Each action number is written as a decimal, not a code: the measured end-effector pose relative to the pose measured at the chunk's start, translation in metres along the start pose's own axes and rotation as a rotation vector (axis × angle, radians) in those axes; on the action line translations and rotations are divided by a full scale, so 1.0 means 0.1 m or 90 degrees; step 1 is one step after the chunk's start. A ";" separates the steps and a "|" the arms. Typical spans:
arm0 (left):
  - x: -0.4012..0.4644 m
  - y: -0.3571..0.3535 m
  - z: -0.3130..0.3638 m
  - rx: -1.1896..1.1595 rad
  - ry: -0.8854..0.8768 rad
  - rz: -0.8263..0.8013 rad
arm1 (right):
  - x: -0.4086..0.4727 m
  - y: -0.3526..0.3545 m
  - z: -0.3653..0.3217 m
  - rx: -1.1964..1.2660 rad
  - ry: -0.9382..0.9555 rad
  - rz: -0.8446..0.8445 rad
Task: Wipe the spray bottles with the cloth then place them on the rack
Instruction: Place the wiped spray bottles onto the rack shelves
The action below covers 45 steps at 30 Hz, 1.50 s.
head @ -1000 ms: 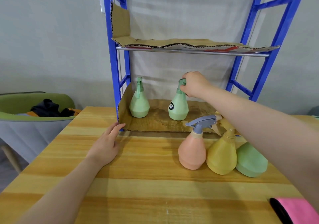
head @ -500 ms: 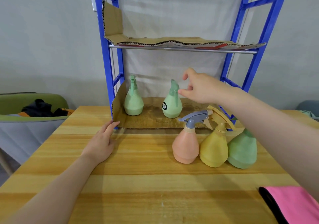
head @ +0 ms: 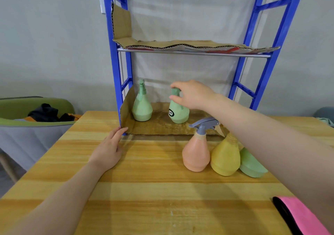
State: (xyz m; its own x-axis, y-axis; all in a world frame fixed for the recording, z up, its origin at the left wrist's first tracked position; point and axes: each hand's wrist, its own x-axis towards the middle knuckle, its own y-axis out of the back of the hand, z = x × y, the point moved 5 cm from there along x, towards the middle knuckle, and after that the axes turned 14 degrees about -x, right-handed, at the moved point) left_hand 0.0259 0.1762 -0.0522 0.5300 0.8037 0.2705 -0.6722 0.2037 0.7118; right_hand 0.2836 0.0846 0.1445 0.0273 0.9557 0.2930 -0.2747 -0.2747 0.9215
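Right hand [head: 194, 94] pinches the green bottle [head: 178, 110] by its top on the rack [head: 116, 82]; left hand [head: 108, 149] flat, holding nothing. Risk: nudge topples bottle.

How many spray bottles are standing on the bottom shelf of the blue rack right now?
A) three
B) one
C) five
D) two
D: two green bottles stand on the cardboard of the lower shelf, one near the left post and one with a dark label by the right hand; the peach, yellow and other green bottle are on the table.
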 end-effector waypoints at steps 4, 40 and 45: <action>0.02 0.00 -0.02 -0.005 -0.010 0.005 | 0.12 -0.07 0.19 -0.004 -0.097 0.023; 0.02 -0.01 0.00 0.001 -0.006 0.004 | -0.74 0.13 0.21 -0.007 0.067 -0.279; 0.01 -0.01 0.00 0.006 -0.010 0.010 | -0.68 0.17 0.30 0.056 -0.023 -0.188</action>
State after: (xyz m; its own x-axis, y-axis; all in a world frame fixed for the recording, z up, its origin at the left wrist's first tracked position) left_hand 0.0266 0.1769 -0.0526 0.5276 0.7978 0.2917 -0.6755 0.1858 0.7136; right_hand 0.3063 0.0119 0.1483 0.1283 0.9916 0.0170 -0.1658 0.0045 0.9861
